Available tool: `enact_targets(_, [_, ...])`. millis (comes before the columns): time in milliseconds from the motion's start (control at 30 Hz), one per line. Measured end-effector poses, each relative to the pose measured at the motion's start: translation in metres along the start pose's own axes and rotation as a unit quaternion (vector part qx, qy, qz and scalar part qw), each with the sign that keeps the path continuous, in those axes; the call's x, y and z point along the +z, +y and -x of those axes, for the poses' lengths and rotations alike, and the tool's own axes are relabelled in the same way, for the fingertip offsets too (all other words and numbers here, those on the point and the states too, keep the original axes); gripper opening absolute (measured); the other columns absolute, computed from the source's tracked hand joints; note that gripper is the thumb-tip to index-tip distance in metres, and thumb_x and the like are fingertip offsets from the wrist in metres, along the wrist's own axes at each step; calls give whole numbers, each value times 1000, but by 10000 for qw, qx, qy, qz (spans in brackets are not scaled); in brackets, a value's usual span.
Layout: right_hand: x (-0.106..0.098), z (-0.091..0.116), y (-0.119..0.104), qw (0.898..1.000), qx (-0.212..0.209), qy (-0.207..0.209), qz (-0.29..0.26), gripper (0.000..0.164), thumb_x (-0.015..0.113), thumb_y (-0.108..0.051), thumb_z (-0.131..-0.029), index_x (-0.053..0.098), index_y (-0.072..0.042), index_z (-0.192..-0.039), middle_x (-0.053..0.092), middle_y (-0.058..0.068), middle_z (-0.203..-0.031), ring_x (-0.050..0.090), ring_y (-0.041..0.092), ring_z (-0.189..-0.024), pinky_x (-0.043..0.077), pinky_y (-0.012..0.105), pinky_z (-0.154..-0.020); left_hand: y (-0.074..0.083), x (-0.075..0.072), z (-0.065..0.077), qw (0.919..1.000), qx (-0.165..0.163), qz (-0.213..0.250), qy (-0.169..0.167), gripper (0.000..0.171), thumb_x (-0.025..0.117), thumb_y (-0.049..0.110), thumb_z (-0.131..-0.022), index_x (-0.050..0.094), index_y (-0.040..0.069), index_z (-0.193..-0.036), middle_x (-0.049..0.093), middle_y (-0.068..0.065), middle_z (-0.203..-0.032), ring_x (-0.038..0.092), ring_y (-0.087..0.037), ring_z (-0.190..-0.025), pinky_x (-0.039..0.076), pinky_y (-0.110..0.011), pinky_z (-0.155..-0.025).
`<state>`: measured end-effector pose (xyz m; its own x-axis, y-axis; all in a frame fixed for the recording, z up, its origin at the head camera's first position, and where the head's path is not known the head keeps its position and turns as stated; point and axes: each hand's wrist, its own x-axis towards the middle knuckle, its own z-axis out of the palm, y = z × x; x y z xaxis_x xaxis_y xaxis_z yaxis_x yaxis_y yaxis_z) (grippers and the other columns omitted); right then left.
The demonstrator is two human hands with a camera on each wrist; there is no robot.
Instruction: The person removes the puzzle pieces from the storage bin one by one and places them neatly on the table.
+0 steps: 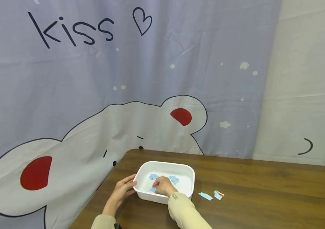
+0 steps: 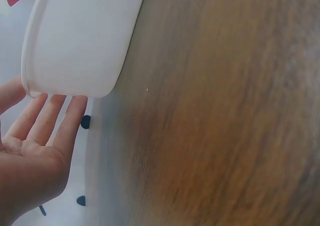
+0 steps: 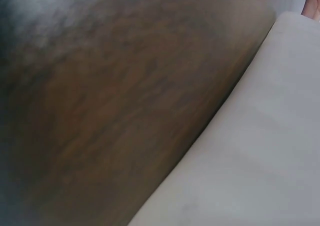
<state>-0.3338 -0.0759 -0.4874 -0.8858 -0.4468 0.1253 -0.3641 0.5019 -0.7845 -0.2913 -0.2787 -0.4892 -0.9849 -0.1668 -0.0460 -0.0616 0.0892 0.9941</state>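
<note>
A white plastic tub [image 1: 179, 196] stands on the table. My left hand [image 1: 121, 190] holds its left end, the thumb at the rim and the fingers against the outer wall, as the left wrist view shows. Inside the tub my right hand [image 1: 164, 186] reaches down with bent fingers beside a light-blue flat piece [image 1: 152, 190]; whether it pinches that piece is hidden. Two more light-blue pieces lie on the tub floor, one piece [image 1: 153, 176] at the back left and another piece [image 1: 174, 179] further right. The right wrist view shows mostly the tub's outer wall [image 3: 260, 136].
Right of the tub on the brown wooden table [image 1: 254, 197] lie a light-blue piece [image 1: 205, 196] and a piece with red and orange marks [image 1: 219, 195]. A printed curtain [image 1: 208, 63] hangs behind the table's far edge.
</note>
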Motion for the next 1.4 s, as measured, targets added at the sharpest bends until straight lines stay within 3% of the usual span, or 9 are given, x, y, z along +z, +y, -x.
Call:
enact_targets(367, [-5, 1, 0, 9985, 192, -289, -433, 18, 74, 5, -68, 70, 3, -85, 54, -2, -66, 48, 10, -63, 41, 19, -58, -1, -1, 1, 9999, 69, 43, -110, 53, 61, 8, -92, 45, -9, -139, 50, -29, -141, 64, -21, -109, 59, -40, -89])
enact_targets(667, [-25, -1, 8, 9972, 23, -94, -741, 22, 75, -1, -69, 71, 5, -90, 69, 7, -77, 56, 8, -69, 49, 18, -63, 3, 3, 1, 10000, 81, -4, -36, 51, 60, 6, -92, 46, -9, -139, 50, -30, -141, 63, -28, -112, 59, -42, -90])
enact_targets(933, [-62, 5, 2, 9974, -260, -60, -675, 26, 76, -4, -74, 70, 7, -97, 69, 8, -81, 56, 6, -72, 47, 16, -64, 1, 1, -1, 10000, -26, -3, 76, 53, 63, 7, -90, 48, -8, -138, 52, -29, -139, 65, -19, -106, 59, -41, -90])
enact_targets(1167, [-99, 12, -10, 9951, -669, 0, -725, 25, 74, -6, -78, 70, 6, -100, 69, 11, -86, 58, 7, -75, 50, 15, -67, -1, -4, 0, 10000, -39, 19, 10, 52, 62, 7, -91, 47, -8, -139, 50, -29, -140, 64, -23, -109, 58, -43, -92])
enact_targets(1400, [-152, 39, 18, 9950, -656, 129, -744, 29, 73, -9, -82, 68, 8, -105, 70, 14, -91, 59, 8, -79, 51, 14, -69, 1, -2, -1, 10000, -27, -33, -22, 52, 63, 7, -91, 48, -8, -138, 52, -29, -139, 65, -24, -109, 58, -44, -92])
